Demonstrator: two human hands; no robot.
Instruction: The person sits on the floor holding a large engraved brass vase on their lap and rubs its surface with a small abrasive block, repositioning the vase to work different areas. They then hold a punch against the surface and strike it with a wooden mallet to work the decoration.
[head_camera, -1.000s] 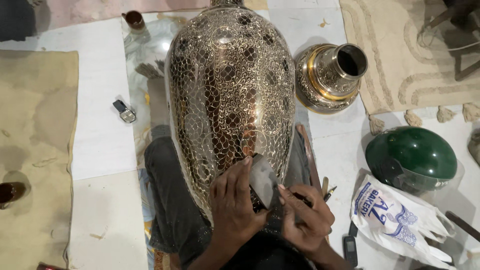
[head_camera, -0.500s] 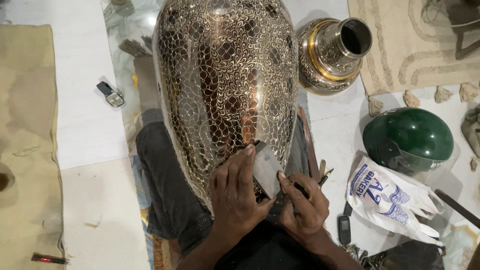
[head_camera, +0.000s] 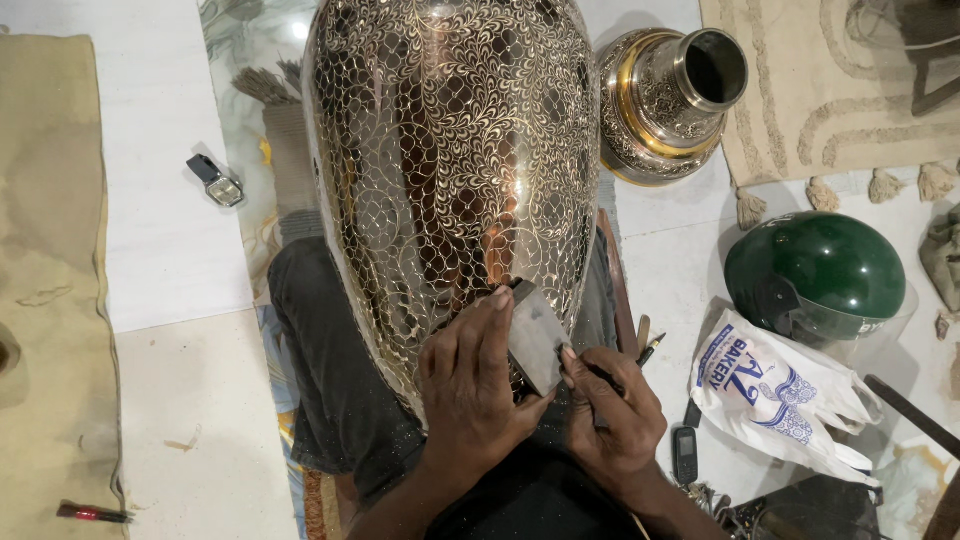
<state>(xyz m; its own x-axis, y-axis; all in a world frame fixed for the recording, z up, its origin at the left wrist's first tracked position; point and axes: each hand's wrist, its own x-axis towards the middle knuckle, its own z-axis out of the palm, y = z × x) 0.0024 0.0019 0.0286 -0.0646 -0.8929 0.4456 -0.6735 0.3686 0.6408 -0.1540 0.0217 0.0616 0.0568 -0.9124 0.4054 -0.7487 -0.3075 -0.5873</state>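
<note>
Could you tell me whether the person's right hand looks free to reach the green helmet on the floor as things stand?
Probably not right away: the right hand grips a thin tool against the big engraved vase. The floor towards the green helmet looks open apart from a white bag.

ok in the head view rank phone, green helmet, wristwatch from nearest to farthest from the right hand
From the right hand:
1. phone, on the floor just right of it.
2. green helmet, farther right and up.
3. wristwatch, far left, beyond the big vase.

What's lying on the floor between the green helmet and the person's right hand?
In the head view, a white printed plastic bag lies between the green helmet and the right hand; a small dark phone sits just below it.
</note>
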